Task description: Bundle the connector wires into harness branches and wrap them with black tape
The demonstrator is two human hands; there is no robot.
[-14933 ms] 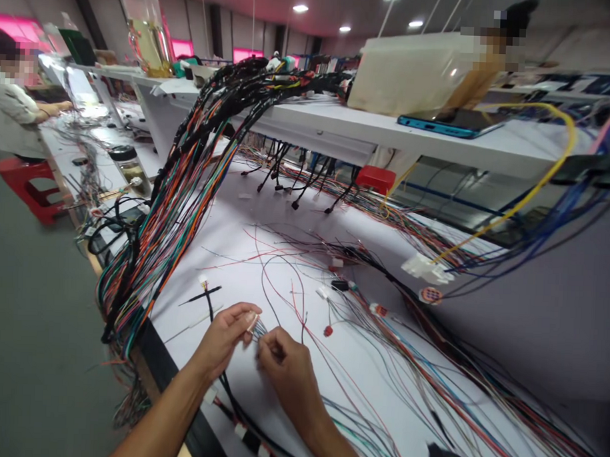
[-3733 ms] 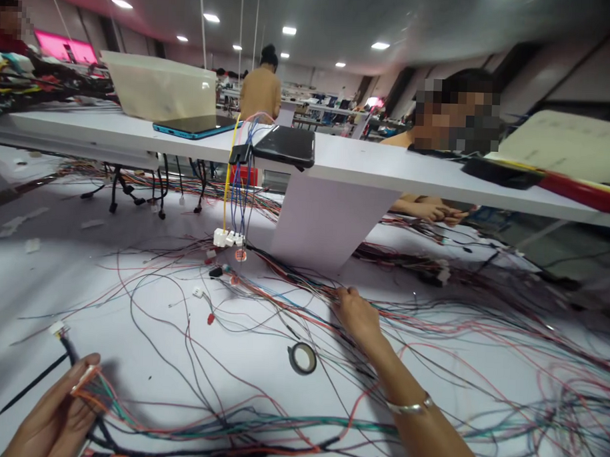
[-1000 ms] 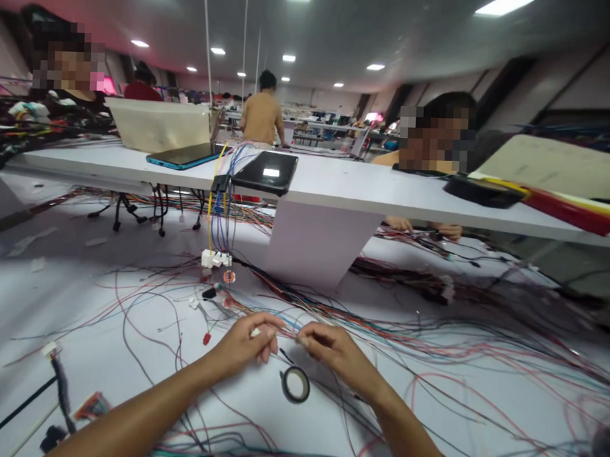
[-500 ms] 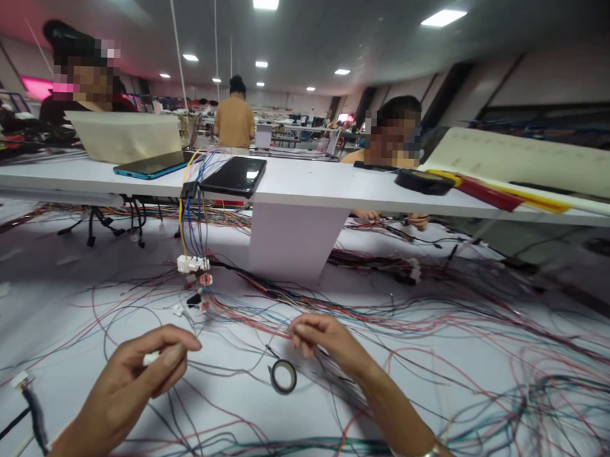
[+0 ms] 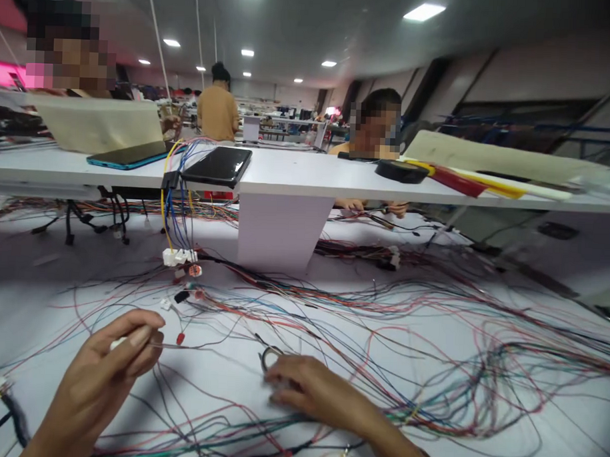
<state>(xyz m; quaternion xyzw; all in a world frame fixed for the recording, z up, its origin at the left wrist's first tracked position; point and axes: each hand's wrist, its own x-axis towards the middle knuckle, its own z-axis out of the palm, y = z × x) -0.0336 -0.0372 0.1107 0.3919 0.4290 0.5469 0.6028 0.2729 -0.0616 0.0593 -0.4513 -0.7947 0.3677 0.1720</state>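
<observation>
My left hand (image 5: 107, 361) is closed in a pinch on a small white connector (image 5: 118, 342), mostly covered by the fingers. Thin wires run out from the fingertips toward the right. My right hand (image 5: 304, 392) is low over the table, fingers apart and slightly blurred, at the near side of a small roll of black tape (image 5: 268, 355). The fingers cover part of the roll; whether they touch it I cannot tell. A small red piece (image 5: 180, 339) lies among the wires between the hands.
Loose wires (image 5: 484, 375) spread over the white table. White connectors (image 5: 176, 257) hang on wires from a raised shelf (image 5: 297, 178). On it rest two phones (image 5: 218, 165), a black tape roll (image 5: 401, 171) and red and yellow sleeves (image 5: 457, 181). Co-workers sit beyond; one's hands (image 5: 353, 205) handle wires.
My right hand has moved down to the tape roll and its fingers have come away from the wires. The left hand keeps its pinch. The whole view has shifted slightly.
</observation>
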